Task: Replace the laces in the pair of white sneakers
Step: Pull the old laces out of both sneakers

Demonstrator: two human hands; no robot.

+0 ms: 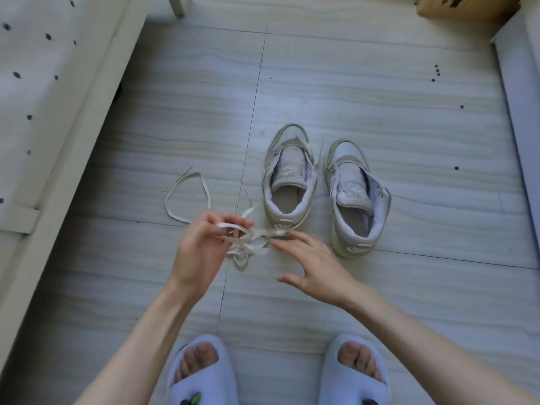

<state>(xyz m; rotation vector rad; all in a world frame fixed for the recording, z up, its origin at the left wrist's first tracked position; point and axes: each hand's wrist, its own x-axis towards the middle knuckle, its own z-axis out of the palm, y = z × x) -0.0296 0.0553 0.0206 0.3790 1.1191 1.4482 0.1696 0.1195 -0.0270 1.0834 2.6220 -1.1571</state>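
Note:
Two white sneakers stand side by side on the floor, toes pointing away, tongues up and eyelets bare: the left sneaker (287, 176) and the right sneaker (355, 197). A cream lace (187, 197) lies in a loop on the floor left of them, running into a tangled bunch of laces (248, 239) just behind the left sneaker's heel. My left hand (201, 252) pinches a strand of that bunch and lifts it. My right hand (315, 270) hovers beside the bunch, fingers spread, fingertips at the laces.
A white bed or mattress frame (58, 141) runs along the left. A white panel (520, 112) lines the right side, a cardboard box (467, 7) sits at the top right. My feet in white slippers (201, 372) are at the bottom.

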